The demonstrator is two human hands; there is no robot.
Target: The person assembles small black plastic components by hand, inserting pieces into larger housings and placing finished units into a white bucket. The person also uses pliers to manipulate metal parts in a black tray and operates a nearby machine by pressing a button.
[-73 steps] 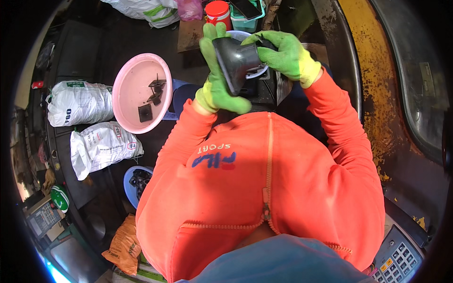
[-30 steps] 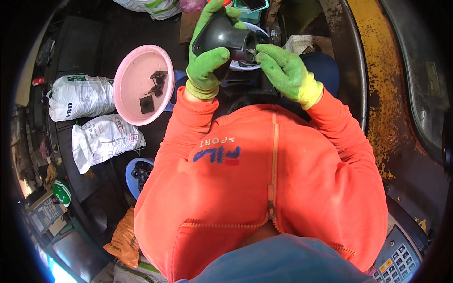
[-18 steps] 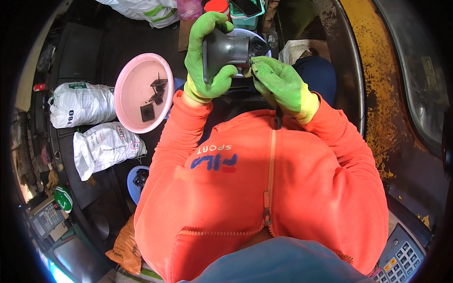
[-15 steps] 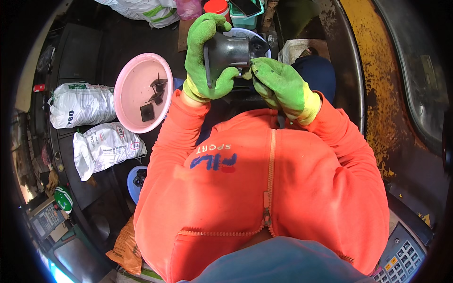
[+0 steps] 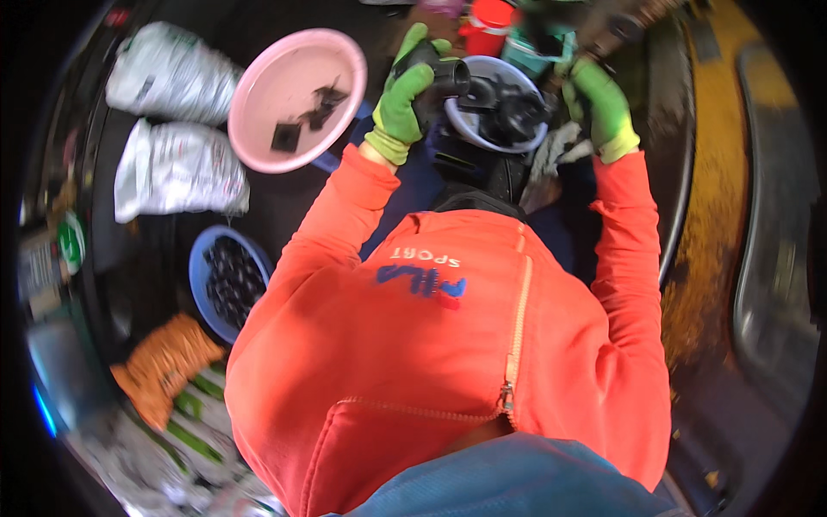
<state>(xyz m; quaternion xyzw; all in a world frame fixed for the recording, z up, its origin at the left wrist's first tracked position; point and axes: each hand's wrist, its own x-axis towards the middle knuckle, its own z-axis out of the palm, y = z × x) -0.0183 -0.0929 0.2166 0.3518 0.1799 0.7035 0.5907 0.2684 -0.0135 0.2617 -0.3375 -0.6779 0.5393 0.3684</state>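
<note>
In my left hand (image 5: 401,105), in a green glove with a yellow cuff, is a black plastic part with a square flange and a round tube (image 5: 451,77). The tube end points right, toward a pale blue basin (image 5: 484,143) of black round parts (image 5: 506,112). My right hand (image 5: 601,105), gloved the same way, is off to the right of that basin, apart from the held part. Its fingers are smeared by motion, so their grip does not show.
Left of my left hand stands a pink basin (image 5: 274,93) with a few dark flat pieces. Two white sacks (image 5: 177,168) lie beyond it. A blue basin (image 5: 196,274) of black parts is near my left elbow. A red tub (image 5: 488,28) and teal basket (image 5: 525,53) stand at the back.
My right hand has left the black part and moved right. My left hand still holds the part, now with its tube turned more toward the basin. The whole view has shifted.
</note>
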